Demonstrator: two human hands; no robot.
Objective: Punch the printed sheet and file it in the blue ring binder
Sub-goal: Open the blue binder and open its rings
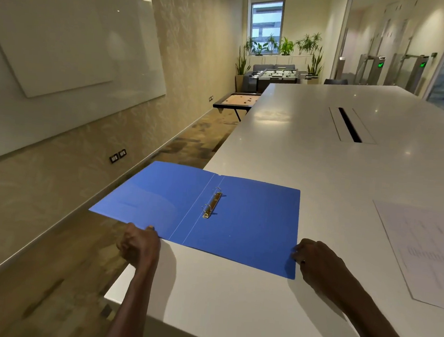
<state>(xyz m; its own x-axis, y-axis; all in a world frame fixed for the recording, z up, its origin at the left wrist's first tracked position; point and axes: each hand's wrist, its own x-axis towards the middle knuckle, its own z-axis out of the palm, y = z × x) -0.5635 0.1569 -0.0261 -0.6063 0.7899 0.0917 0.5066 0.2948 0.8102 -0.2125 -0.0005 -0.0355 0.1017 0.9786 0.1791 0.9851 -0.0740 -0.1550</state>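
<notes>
The blue ring binder [251, 224] lies open and flat on the white table [310, 154], its left cover hanging out past the table's left edge. Its metal ring mechanism [211, 203] sits on the right half beside the spine, rings closed. My left hand [139, 244] grips the near edge of the left cover. My right hand [315, 257] rests at the near right corner of the right cover, fingers curled on its edge. The printed sheet [428, 251] lies flat on the table to the right, apart from the binder. No hole punch is in view.
A cable slot [349, 125] is set into the table farther back. The table's left edge drops to carpeted floor [190, 144]. A whiteboard [74, 37] hangs on the left wall. A foosball table [277, 75] and plants stand at the far end.
</notes>
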